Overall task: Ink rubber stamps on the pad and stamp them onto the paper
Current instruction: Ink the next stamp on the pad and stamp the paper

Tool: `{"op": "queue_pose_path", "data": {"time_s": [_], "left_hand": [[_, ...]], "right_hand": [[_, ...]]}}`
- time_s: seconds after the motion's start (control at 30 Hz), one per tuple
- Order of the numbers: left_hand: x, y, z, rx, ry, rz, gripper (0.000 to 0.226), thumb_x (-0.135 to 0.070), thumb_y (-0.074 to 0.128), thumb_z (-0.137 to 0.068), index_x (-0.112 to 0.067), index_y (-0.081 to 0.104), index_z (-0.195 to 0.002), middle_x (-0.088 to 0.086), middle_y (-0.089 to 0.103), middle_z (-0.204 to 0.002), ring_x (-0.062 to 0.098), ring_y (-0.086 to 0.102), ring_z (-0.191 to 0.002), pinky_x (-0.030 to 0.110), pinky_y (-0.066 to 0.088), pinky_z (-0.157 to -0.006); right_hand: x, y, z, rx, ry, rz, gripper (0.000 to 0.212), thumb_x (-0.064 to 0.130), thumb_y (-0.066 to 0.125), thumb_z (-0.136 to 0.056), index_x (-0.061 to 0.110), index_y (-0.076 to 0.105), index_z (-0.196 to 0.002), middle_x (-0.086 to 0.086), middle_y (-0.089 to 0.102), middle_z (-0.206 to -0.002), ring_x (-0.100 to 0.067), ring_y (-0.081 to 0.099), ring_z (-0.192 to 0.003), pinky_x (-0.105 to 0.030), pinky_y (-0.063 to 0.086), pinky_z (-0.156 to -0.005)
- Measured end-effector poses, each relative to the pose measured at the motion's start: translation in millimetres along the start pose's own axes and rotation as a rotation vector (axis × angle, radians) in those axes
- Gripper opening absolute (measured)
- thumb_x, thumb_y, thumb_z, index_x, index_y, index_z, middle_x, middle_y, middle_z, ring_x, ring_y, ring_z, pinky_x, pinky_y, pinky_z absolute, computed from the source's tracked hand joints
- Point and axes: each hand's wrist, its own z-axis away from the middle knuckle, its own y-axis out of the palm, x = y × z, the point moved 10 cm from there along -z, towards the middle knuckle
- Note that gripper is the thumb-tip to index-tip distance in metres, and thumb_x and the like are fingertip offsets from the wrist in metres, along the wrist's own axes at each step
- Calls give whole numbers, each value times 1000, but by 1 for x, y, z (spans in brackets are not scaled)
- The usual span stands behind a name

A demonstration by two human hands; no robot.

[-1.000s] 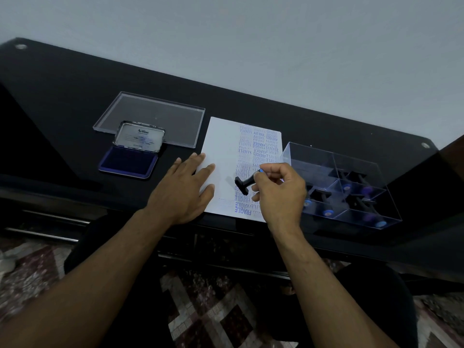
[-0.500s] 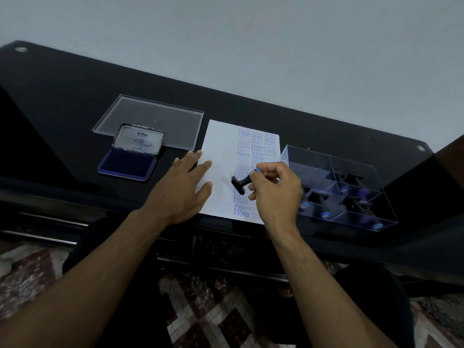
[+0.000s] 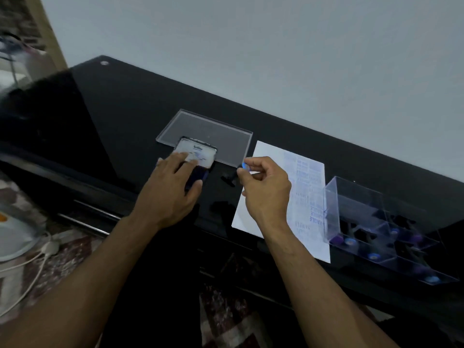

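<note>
Floor: a patterned rug [image 3: 226, 320] shows below the tabletop's near edge, with a white cable [image 3: 30, 272] at the left.
Tabletop: black and glossy [image 3: 120, 116], set against a pale wall.
Stamp box: a clear compartmented box [image 3: 356, 209] stands at the near right, just right of the paper, with several black stamps with blue or purple knobs lying in its compartments.
Paper: a white sheet [image 3: 266, 156] lies between the ink pad and the box; faint blue stamped text runs down its right part.
Right hand: the right hand [image 3: 266, 189] hovers over the paper's left edge; the grip is a pinch of thumb and forefinger closed on the blue knob of the rubber stamp [image 3: 232, 175].
Rubber stamp: black, tilted, its base pointing left over bare tabletop between paper and ink pad; whether it touches the surface cannot be told.
Left hand: the left hand [image 3: 170, 189] lies flat on the ink pad [image 3: 200, 177], fingers straight, tips reaching its raised lid [image 3: 198, 151].
Clear lid: a flat transparent cover [image 3: 216, 131] lies just behind the pad.
</note>
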Motion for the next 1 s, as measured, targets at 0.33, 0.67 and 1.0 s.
{"op": "queue_pose_path", "data": {"time_s": [0.33,0.67,1.0], "left_hand": [[76,-15,11,-18,-138,-75,74,-60,35,-90,-14,47,-148,13,41,-155,32,29,-149,56,21,-122],[96,-4,16,9,-142,-194,78,-63,22,-92,-18,43,-152,6,33,-162,22,17,-154,50,10,-125],[95,-3,17,-13,-139,-234,75,-63,20,-94,-19,44,-150,6,34,-162,22,19,-153,50,12,-125]], "right_hand": [[45,89,1,207,-198,156,17,14,73,-86,18,74,-103,4,71,-97,-5,65,-76,-14,53,-72],[54,141,1,347,-324,400,16,14,72,-88,15,75,-103,2,69,-107,-11,64,-90,-26,53,-87],[57,150,-3,379,-379,470,13,15,71,-88,16,77,-99,2,70,-103,-10,64,-85,-21,52,-80]]}}
